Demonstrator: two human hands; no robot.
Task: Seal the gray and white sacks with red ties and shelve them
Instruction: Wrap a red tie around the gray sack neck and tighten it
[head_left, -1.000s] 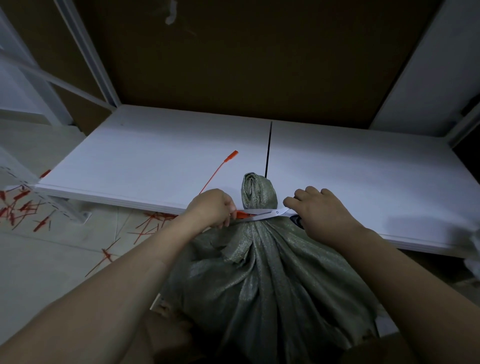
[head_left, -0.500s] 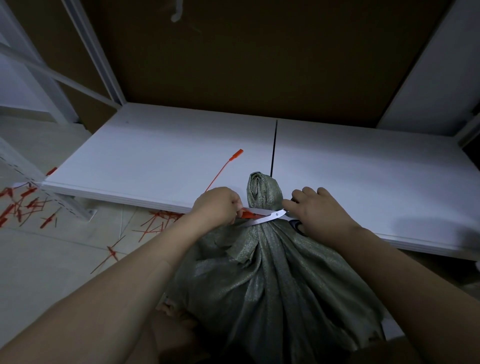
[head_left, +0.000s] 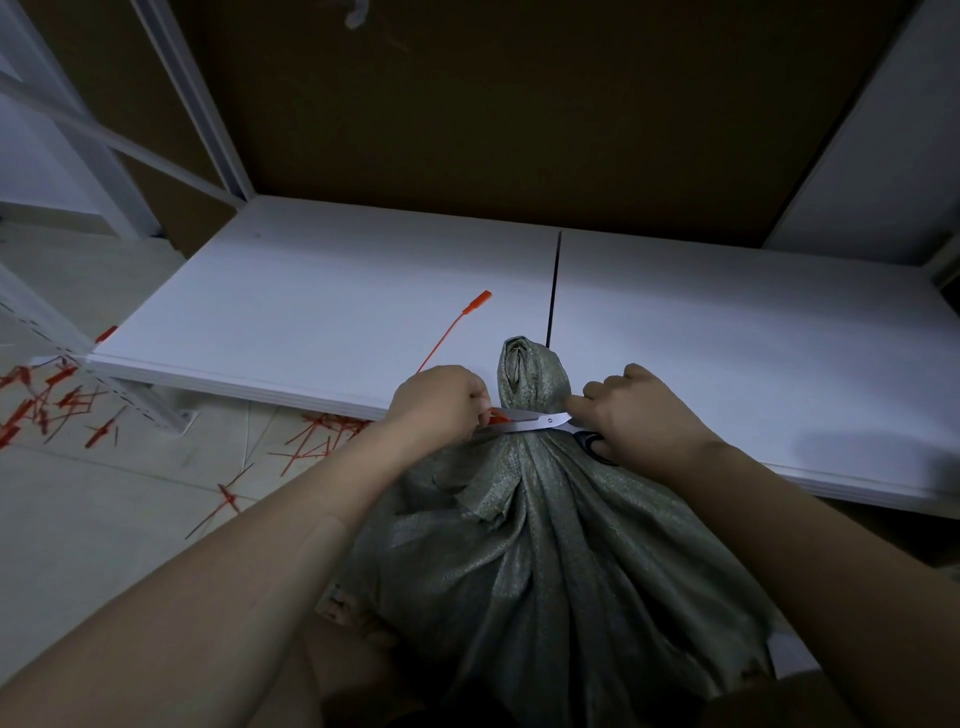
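Sack (head_left: 545, 571), gray, lower centre of frame, against the shelf (head_left: 311, 312) edge, neck bunched. Left hand (head_left: 441, 397) fingers pinch the red tie (head_left: 497, 415); right hand (head_left: 639, 410) fingers curl round scissors (head_left: 530, 420), blades across the neck. Risk: blades nick the weave or sever the loop, unsealing it.

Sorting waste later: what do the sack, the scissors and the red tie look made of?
Gray sack: woven plastic, likely polypropylene; fine weave pattern with slight sheen.
Scissors: bright metal blades; dark handles, probably plastic.
Red tie: thin, stiff-looking strip with a molded tab, probably plastic.
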